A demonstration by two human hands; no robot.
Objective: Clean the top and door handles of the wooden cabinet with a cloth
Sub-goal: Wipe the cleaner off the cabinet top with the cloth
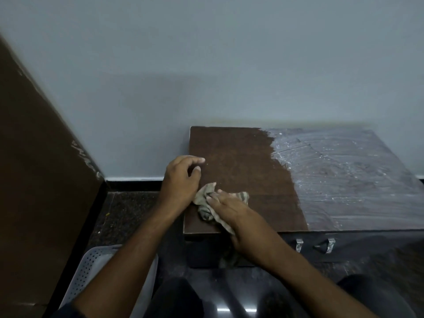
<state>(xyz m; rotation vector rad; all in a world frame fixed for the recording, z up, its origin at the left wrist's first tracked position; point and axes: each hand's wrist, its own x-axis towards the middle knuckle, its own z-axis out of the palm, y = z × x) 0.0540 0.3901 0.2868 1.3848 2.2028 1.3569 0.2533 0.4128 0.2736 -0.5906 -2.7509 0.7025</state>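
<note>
Right hand [226,208] is flat down on the cloth [207,203], palm pressing it onto the wooden cabinet [241,161] top near the front left corner. That grip is not a pinch: the fingers are laid out over the fabric, pinning it, with bunched folds poking out past the fingertips and a tail trailing back under the wrist to the front edge. So the crumpled cloth runs roughly from the cabinet's front edge up and to the left, long axis diagonal, the bulk of it under and just ahead of the hand. Left hand [181,180] sits just beside it at the cabinet's left edge, fingers loosely curled and parted, holding nothing, its thumb side close to the cloth's upper fold. The left half of the top looks matt brown; the right half shows pale streaks. Two metal door handles [330,245] show on the dark front below. A perforated white basket [91,267] stands on the floor [128,216] at lower left.
</note>
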